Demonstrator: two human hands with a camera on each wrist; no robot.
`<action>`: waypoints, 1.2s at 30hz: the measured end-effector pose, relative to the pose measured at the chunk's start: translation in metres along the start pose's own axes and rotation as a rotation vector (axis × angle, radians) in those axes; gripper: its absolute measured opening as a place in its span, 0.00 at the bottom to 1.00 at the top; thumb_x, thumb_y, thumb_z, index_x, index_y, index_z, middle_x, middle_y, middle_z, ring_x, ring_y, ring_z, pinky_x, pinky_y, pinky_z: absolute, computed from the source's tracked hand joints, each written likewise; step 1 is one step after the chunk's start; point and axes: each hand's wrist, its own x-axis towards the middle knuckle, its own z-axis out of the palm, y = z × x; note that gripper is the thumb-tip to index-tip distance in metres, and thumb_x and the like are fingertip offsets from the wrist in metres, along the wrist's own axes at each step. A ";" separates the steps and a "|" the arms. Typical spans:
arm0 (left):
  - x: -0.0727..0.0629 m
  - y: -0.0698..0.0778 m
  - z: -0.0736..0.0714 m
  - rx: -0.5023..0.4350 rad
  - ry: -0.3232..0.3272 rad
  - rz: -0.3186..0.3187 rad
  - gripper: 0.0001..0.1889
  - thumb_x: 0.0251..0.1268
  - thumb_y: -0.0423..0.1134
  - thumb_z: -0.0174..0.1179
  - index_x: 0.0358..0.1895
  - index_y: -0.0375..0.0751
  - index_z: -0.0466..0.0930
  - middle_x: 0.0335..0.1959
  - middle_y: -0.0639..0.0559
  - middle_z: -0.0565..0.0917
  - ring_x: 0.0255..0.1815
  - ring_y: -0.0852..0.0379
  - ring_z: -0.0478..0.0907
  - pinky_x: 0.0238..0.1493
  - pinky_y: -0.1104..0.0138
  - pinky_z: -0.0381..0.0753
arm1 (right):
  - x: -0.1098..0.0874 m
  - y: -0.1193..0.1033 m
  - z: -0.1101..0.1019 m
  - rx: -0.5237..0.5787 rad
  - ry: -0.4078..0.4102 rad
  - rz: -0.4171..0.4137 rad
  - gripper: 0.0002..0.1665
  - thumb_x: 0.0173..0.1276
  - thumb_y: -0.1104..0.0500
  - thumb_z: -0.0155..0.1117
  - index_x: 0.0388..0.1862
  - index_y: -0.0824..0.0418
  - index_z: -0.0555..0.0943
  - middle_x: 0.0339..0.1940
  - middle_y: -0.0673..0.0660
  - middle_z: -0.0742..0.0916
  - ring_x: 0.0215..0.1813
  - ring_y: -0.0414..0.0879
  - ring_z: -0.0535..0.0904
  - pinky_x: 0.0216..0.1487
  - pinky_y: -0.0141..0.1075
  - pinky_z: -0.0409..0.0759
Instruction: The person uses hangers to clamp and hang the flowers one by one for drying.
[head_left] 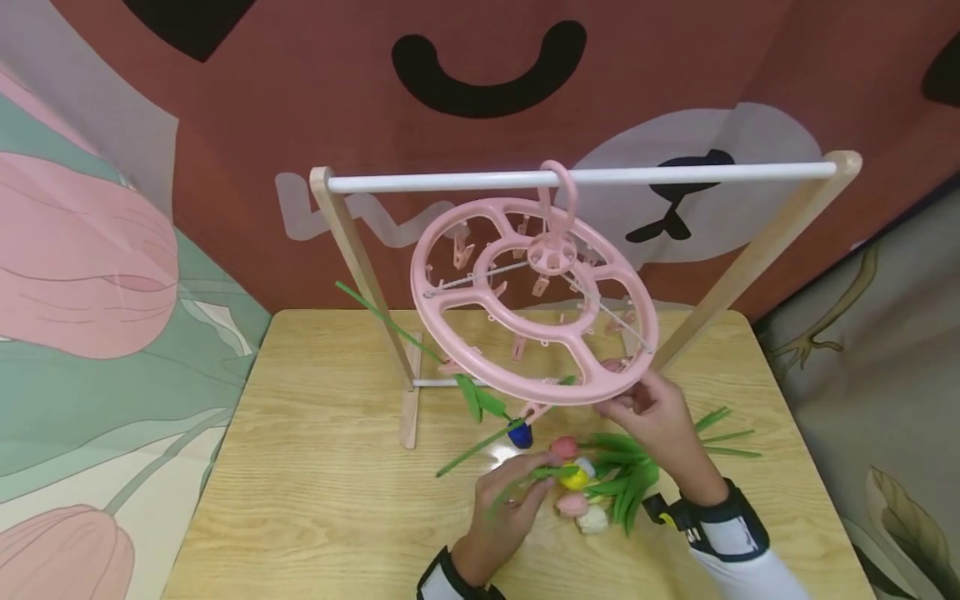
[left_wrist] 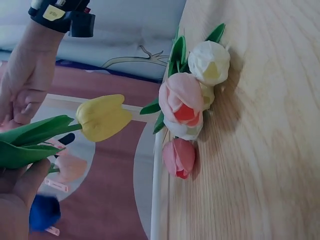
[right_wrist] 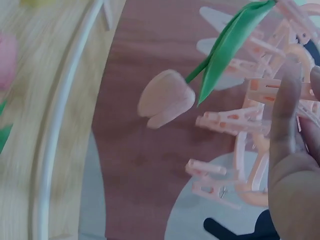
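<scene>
A round pink clip hanger [head_left: 540, 329] hangs by its hook from a white rail. My right hand [head_left: 656, 421] is at the hanger's near right rim, its fingers pinching a pink clip [right_wrist: 262, 90]. Lower down, my left hand [head_left: 506, 512] holds a yellow tulip [left_wrist: 102, 117] by its green stem, bloom pointing away from the fingers. A pale pink tulip [right_wrist: 167, 97] hangs bloom down from a clip, and a blue tulip [head_left: 520, 433] also hangs beneath the hanger. Several loose clips [right_wrist: 230, 122] dangle near my right fingers.
Loose tulips lie on the wooden table [head_left: 322, 500], among them a white one [left_wrist: 210, 62], a light pink one [left_wrist: 180, 97] and a darker pink one [left_wrist: 179, 157]. The wooden stand's posts [head_left: 757, 258] rise on both sides, with a patterned cloth [head_left: 480, 50] behind.
</scene>
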 end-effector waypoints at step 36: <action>0.029 -0.022 0.022 -0.226 0.136 -0.291 0.11 0.68 0.20 0.60 0.51 0.27 0.84 0.38 0.34 0.88 0.35 0.54 0.86 0.31 0.56 0.90 | -0.005 -0.012 0.050 0.136 -0.054 -0.002 0.21 0.60 0.82 0.68 0.53 0.83 0.77 0.48 0.47 0.90 0.41 0.40 0.90 0.38 0.34 0.90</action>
